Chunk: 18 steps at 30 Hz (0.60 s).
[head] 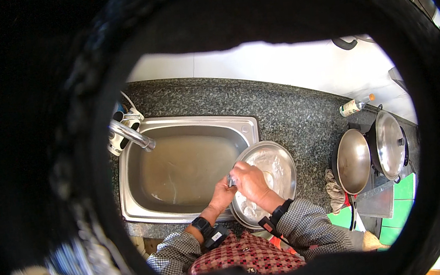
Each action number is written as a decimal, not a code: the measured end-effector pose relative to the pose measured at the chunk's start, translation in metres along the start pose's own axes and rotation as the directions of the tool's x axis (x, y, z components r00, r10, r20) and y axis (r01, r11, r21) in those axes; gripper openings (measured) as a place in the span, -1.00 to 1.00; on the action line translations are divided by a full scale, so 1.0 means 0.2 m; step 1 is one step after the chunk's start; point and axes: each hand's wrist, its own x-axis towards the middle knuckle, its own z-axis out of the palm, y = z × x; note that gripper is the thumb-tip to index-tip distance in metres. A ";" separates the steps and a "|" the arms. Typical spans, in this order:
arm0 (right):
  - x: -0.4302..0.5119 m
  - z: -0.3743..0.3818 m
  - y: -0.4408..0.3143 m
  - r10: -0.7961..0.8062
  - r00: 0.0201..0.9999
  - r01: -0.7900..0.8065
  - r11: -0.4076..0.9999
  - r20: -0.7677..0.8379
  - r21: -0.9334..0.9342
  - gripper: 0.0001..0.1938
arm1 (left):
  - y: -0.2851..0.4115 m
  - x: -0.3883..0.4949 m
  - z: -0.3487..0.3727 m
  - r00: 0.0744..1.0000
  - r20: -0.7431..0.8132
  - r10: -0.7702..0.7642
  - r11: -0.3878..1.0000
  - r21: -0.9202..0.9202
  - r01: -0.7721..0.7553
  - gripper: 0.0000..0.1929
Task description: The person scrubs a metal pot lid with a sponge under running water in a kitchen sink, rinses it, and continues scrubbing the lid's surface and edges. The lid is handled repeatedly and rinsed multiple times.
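Observation:
My left hand [221, 196] and my right hand [250, 181] meet over the near left part of a round stainless steel basin [286, 158]. Pinched between their fingers is a small shiny grey piece [231, 180], mostly covered, whose kind I cannot make out. The basin overlaps the right rim of the sink and the granite counter. Something whitish and glossy shows inside it, perhaps water or clear plastic. Left of my hands, the stainless steel sink [129, 200] holds cloudy brownish water [190, 165].
A chrome faucet [132, 135] reaches over the sink's left end. On the right are a wok [353, 161] with its handle towards me, a lidded pot [389, 144] and a crumpled cloth [335, 191]. A bottle with an orange cap [351, 108] is by the wall on the granite counter [294, 108].

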 end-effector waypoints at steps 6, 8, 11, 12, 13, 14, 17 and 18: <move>0.04 -0.02 0.11 0.245 0.963 -0.257 0.960 -0.111 -0.114 -0.93 | 0.03 -0.02 0.00 0.999 0.039 0.009 1.000 0.013 -0.010 -0.49; 0.03 -0.01 0.12 0.174 0.983 -0.168 0.981 0.064 -0.096 -0.91 | 0.03 -0.03 0.00 0.998 0.033 -0.054 0.998 -0.032 0.056 -0.46; 0.00 0.02 0.10 0.035 0.995 -0.040 0.998 0.096 0.049 -0.91 | 0.02 -0.03 0.00 0.998 0.032 -0.054 0.997 -0.055 0.056 -0.44; 0.00 0.02 0.10 0.124 0.992 -0.124 0.990 -0.005 -0.071 -0.92 | 0.02 -0.03 0.00 0.998 0.024 -0.056 0.997 -0.044 0.057 -0.44; 0.00 0.01 0.10 0.180 0.977 -0.198 0.964 -0.111 -0.175 -0.92 | 0.01 -0.03 0.00 0.998 0.039 -0.048 0.998 -0.036 0.050 -0.44; 0.00 0.01 0.09 0.272 0.945 -0.295 0.948 -0.182 -0.119 -0.93 | 0.01 -0.03 0.00 0.998 0.048 -0.045 0.999 -0.015 0.046 -0.44; 0.01 0.00 0.08 0.225 0.974 -0.225 0.972 -0.003 -0.064 -0.93 | 0.01 -0.03 0.00 0.998 0.043 -0.044 0.999 -0.025 0.045 -0.45; 0.01 -0.01 0.08 0.184 0.973 -0.190 0.981 0.136 0.030 -0.94 | 0.01 -0.04 0.00 0.999 0.049 0.015 0.999 -0.044 -0.013 -0.45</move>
